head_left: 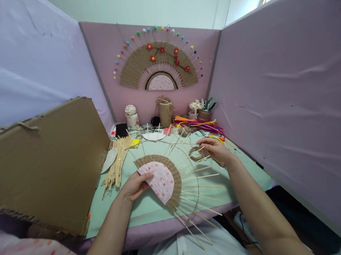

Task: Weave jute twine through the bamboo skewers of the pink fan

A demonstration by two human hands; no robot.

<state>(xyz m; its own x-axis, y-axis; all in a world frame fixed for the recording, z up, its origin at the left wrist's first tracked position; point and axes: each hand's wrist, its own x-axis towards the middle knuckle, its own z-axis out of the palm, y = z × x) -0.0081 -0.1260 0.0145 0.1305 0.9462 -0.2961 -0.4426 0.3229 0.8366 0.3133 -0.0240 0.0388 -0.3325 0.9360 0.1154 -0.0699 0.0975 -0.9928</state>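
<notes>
A half-made fan lies on the mint-green table [141,210]: a pink dotted half-disc [161,180] ringed by woven brown twine [175,172], with thin wooden sticks [201,176] fanning out. My left hand [135,186] grips the pink half-disc at its left edge, fingers closed on it. My right hand [215,148] is over the upper right sticks, fingers pinched on a strand of twine beside a small twine roll [195,153].
A bundle of loose sticks [116,165] and a paper plate [109,159] lie to the left. A large cardboard sheet [42,166] leans at far left. Jars [131,116], a twine-wrapped cup [165,111] and coloured pipe cleaners [200,124] line the back. A finished fan [158,64] hangs on the wall.
</notes>
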